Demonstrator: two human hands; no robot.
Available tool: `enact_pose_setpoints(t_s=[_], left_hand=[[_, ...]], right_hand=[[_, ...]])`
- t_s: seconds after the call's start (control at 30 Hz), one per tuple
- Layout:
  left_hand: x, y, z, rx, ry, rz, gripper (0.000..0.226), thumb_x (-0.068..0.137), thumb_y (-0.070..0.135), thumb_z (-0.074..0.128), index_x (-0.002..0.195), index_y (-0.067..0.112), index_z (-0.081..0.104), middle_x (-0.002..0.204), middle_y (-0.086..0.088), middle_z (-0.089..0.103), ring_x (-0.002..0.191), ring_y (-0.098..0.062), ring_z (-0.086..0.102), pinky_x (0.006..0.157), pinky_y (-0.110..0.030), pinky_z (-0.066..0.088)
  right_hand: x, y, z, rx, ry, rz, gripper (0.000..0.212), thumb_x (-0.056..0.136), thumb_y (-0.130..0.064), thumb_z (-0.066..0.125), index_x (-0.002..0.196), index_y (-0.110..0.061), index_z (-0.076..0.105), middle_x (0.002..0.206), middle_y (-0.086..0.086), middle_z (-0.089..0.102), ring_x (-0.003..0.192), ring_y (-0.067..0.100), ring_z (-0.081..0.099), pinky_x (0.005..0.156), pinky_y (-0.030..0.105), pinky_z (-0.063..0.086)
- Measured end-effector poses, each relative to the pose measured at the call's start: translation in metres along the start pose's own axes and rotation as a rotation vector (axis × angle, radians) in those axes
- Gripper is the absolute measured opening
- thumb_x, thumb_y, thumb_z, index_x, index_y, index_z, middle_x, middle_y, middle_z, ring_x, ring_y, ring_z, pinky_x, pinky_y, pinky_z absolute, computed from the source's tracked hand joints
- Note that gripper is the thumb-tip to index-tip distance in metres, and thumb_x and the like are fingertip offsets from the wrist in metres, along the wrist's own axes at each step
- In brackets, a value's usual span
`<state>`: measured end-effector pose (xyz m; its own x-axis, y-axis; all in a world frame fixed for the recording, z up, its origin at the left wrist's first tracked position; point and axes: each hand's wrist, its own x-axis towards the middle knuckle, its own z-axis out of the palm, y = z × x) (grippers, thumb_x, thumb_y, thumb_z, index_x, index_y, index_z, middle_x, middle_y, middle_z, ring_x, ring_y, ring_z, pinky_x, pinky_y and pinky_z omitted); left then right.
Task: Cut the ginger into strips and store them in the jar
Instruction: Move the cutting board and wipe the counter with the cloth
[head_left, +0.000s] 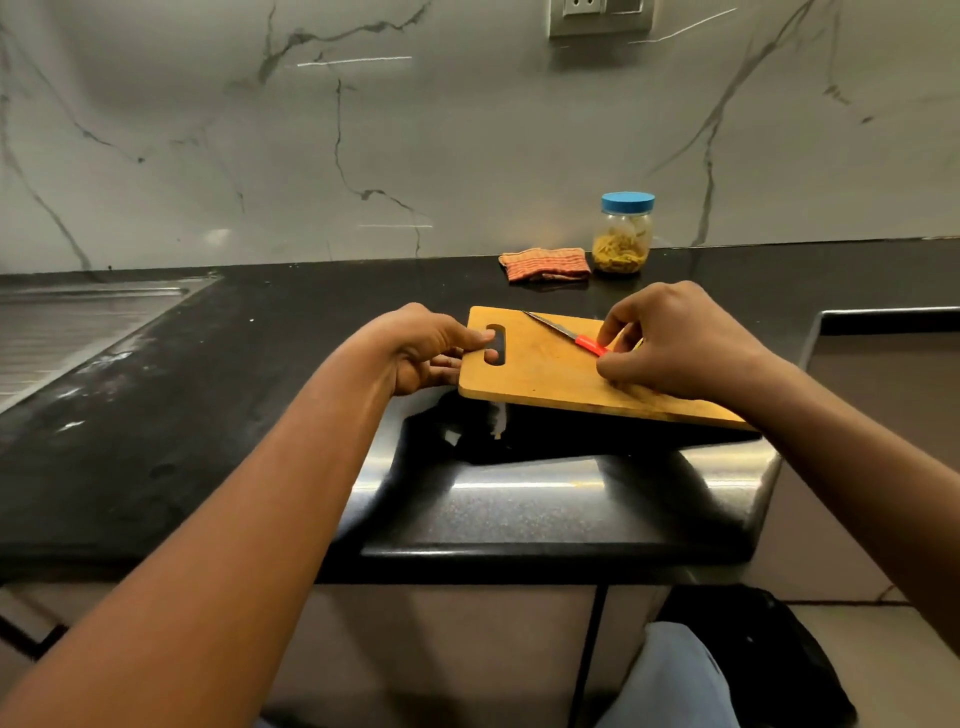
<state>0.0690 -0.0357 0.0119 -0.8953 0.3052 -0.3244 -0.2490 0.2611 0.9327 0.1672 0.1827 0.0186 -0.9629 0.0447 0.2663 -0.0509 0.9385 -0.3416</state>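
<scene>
Head camera: a person's two bare hands work at a wooden cutting board (540, 371) on a black stone countertop (208, 395). The left hand (426, 348) is clamped on the board's handle end at 9 o'clock, thumb on top beside the handle slot and fingers underneath, with that end tilted up off the counter. The right hand (670, 343) rests on the board at 3 o'clock, fingers curled together around the red handle of a small knife (566, 332), whose blade lies flat on the wood pointing toward 11 o'clock. At 12 o'clock from the board, against the marble-patterned wall, stands a clear jar (622, 239) with its blue lid on, partly filled with yellowish ginger strips (621, 254). Just beside the jar, at its 9 o'clock, lies a folded orange striped cloth (544, 264).
</scene>
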Motion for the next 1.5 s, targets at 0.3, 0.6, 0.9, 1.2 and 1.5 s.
enact_pose_setpoints(t_s=[0.3, 0.6, 0.9, 1.2, 1.5], left_hand=[[-0.026, 0.007, 0.091, -0.187, -0.060, 0.088, 0.017, 0.084, 0.004, 0.074, 0.098, -0.002, 0.067, 0.079, -0.014, 0.075, 0.070, -0.022, 0.074, 0.067, -0.034, 0.063], [-0.069, -0.005, 0.267, -0.390, -0.253, 0.059, 0.017, 0.086, 0.001, 0.071, 0.102, -0.005, 0.066, 0.076, -0.014, 0.073, 0.076, -0.025, 0.064, 0.097, -0.050, 0.051], [-0.073, -0.110, 0.365, -0.426, -0.295, -0.139, 0.024, 0.089, 0.006, 0.070, 0.111, 0.003, 0.063, 0.087, -0.012, 0.076, 0.063, -0.018, 0.071, 0.046, -0.024, 0.052], [-0.036, -0.228, 0.383, -0.463, -0.018, -0.388, 0.018, 0.089, -0.002, 0.067, 0.104, 0.008, 0.063, 0.096, -0.013, 0.075, 0.074, -0.016, 0.074, 0.055, -0.034, 0.060], [0.006, -0.275, 0.380, -0.386, 0.176, -0.495, 0.021, 0.090, -0.002, 0.066, 0.107, 0.008, 0.059, 0.093, -0.011, 0.072, 0.057, -0.012, 0.071, 0.047, -0.030, 0.058]], right_hand=[[-0.052, 0.047, -0.038, -0.166, 0.041, 0.035, 0.034, 0.077, -0.029, 0.073, 0.109, -0.021, 0.066, 0.091, -0.005, 0.066, 0.076, 0.009, 0.061, 0.070, 0.023, 0.053], [-0.173, 0.154, -0.106, -0.301, 0.229, 0.269, 0.030, 0.081, -0.027, 0.067, 0.110, -0.026, 0.067, 0.087, -0.006, 0.064, 0.073, 0.003, 0.057, 0.061, 0.017, 0.042], [-0.261, 0.249, -0.054, -0.183, 0.168, 0.387, 0.025, 0.084, -0.024, 0.065, 0.107, -0.032, 0.069, 0.087, -0.006, 0.067, 0.072, 0.002, 0.059, 0.064, 0.019, 0.049], [-0.260, 0.311, 0.091, -0.013, 0.010, 0.386, 0.026, 0.087, -0.018, 0.060, 0.110, -0.025, 0.070, 0.100, -0.006, 0.068, 0.085, 0.007, 0.054, 0.072, 0.019, 0.041], [-0.263, 0.326, 0.190, 0.275, -0.058, 0.370, 0.029, 0.082, -0.008, 0.065, 0.106, -0.024, 0.072, 0.101, -0.009, 0.068, 0.089, 0.008, 0.060, 0.076, 0.013, 0.043]])
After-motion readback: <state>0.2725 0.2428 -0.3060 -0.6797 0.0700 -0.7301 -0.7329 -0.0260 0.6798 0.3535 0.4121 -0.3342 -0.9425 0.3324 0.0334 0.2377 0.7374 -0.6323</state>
